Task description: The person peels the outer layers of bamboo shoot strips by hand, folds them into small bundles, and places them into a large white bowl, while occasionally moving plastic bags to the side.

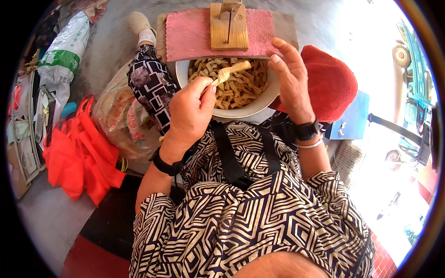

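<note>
My left hand (193, 109) pinches the twisted end of a pale yellow knotted strip (240, 66) between thumb and fingers; its thicker end points up and right. The strip's material cannot be told. Below it a white basin (243, 113) holds many similar short pieces (240, 91), several of them knotted. My right hand (293, 76) is raised over the basin's right rim, fingers apart, with nothing in it. Beyond the basin lies a board with a pink cloth (189, 33), on which stands a slotted wooden block (229, 40) with a wooden part on top.
A red cloth-covered thing (328, 83) is right of the basin, near a blue surface (351, 116) with small pale pieces. At the left are a clear plastic bag (118, 114), red bags (78, 156) and a white-green sack (66, 52). A shoe (140, 22) rests beside the board.
</note>
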### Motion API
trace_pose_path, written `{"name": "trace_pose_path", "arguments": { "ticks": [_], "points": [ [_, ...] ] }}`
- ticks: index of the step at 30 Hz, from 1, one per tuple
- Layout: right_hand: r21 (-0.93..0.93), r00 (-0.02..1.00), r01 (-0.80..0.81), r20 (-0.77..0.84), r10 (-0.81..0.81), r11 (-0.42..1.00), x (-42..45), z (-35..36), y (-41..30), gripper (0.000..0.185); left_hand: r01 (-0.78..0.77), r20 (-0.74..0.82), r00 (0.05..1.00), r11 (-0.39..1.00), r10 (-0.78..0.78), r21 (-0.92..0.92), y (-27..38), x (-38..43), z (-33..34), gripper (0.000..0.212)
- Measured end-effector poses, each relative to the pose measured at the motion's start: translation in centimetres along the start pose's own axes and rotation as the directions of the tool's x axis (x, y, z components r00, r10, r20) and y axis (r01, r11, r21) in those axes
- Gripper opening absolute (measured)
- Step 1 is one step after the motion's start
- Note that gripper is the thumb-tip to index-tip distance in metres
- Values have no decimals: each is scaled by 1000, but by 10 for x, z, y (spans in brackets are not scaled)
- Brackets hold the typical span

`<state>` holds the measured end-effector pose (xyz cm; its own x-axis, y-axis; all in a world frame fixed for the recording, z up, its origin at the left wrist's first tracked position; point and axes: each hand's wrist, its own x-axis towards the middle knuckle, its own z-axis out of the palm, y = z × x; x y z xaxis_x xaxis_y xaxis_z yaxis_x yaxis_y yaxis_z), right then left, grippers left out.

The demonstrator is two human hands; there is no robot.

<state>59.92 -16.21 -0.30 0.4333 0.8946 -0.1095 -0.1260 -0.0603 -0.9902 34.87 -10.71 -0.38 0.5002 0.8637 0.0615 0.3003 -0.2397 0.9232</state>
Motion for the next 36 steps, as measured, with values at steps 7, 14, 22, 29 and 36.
{"name": "trace_pose_path", "arguments": {
  "ticks": [7, 14, 22, 29, 36],
  "points": [
    [-416, 833, 413, 532, -152, 810, -2, 7, -36, 53, -347, 17, 905, 713, 426, 610, 6, 9, 2, 22],
    [-397, 850, 238, 526, 7, 887, -1, 22, -25, 33, -472, 47, 810, 604, 584, 642, 11, 19, 12, 23],
    [-547, 709, 684, 654, -263, 483, 7, 11, -11, 21, -426, 81, 895, 785, 439, 451, 13, 21, 21, 9],
    [-589, 692, 630, 722, -21, 506, 4, 4, -38, 19, -217, 306, 934, 973, 183, 81, 21, 34, -9, 12],
    [-455, 689, -24, 638, 344, 890, 26, -9, -49, 20, 147, 523, 851, 977, -44, -158, 30, 62, -34, 21]
  ]
}}
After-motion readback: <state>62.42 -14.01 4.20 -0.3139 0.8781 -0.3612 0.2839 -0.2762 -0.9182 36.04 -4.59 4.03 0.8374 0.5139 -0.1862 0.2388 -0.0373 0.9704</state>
